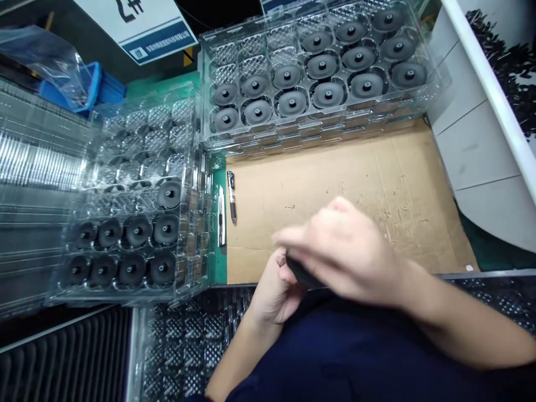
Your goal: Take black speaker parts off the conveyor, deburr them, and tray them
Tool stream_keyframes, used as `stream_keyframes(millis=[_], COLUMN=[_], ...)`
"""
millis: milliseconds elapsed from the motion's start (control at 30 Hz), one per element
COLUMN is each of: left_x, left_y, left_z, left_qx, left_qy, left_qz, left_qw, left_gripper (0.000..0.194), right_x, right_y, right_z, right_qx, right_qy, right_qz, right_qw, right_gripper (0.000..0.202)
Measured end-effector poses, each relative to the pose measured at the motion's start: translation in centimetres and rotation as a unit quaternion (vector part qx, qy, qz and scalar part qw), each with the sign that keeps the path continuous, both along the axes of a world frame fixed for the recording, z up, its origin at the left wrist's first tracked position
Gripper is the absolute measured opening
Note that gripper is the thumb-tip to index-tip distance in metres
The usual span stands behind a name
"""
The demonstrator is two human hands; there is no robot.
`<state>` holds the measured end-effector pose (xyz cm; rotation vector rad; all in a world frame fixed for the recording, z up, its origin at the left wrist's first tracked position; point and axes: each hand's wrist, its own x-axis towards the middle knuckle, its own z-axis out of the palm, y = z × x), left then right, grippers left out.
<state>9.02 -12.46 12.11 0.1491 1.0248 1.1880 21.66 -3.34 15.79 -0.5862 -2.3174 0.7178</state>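
Close to my body, over the front edge of the cardboard sheet (268, 223), both hands meet around a dark round part (302, 272). My left hand (278, 290) grips it from the left, fingers curled against its edge. Over its top lies my right hand (349, 251), blurred, with fingers bent onto the part; the hand hides much of it. Similar black round parts sit in the clear tray (268, 134) at the back and in another clear tray (182, 245) on the left. Both trays also have pockets without parts.
A pen (231, 198) and a box cutter (221, 218) lie at the cardboard's left edge. Stacked clear trays (37, 162) stand far left, near a blue bin (98, 89). A white-edged bin wall (494, 84) borders the right, with black pieces beyond.
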Motion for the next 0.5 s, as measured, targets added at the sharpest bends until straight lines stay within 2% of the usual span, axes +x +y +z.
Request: stream_keyframes(millis=[67, 133, 167, 267, 333, 400, 433, 500], left_x=[-0.1, -0.4, -0.5, -0.9, -0.9, -0.9, -0.8, -0.5], left_y=[0.1, 0.1, 0.2, 0.2, 0.3, 0.3, 0.4, 0.4], left_z=[0.3, 0.5, 0.5, 0.3, 0.1, -0.1, -0.1, -0.1], left_qx=[0.023, 0.051, 0.062, 0.076, 0.08, 0.082, 0.083, 0.079], left_qy=[-0.048, -0.104, -0.123, -0.128, -0.12, -0.115, -0.113, -0.107], left_qz=[-0.012, -0.019, -0.021, -0.017, -0.014, -0.013, -0.014, -0.016], left_qw=[0.999, 0.993, 0.99, 0.989, 0.989, 0.99, 0.99, 0.991], left_gripper=[0.06, 0.063, 0.062, 0.06, 0.059, 0.058, 0.058, 0.058], right_x=[1.0, 2.4, 3.1, 4.8, 5.4, 5.5, 5.3, 4.6], right_y=[1.1, 1.4, 1.0, -1.3, -2.8, -3.3, -3.2, -2.4], right_z=[-1.2, -3.0, -4.2, -7.9, -9.6, -10.0, -9.5, -7.4], right_qx=[-0.073, -0.153, -0.19, -0.283, -0.317, -0.332, -0.333, -0.31], right_qy=[-0.033, -0.077, -0.101, -0.172, -0.196, -0.196, -0.184, -0.128], right_qz=[-0.089, -0.172, -0.191, -0.163, -0.137, -0.148, -0.171, -0.227], right_qw=[0.993, 0.97, 0.958, 0.93, 0.918, 0.911, 0.909, 0.915], right_gripper=[0.02, 0.019, 0.02, 0.024, 0.024, 0.023, 0.022, 0.021])
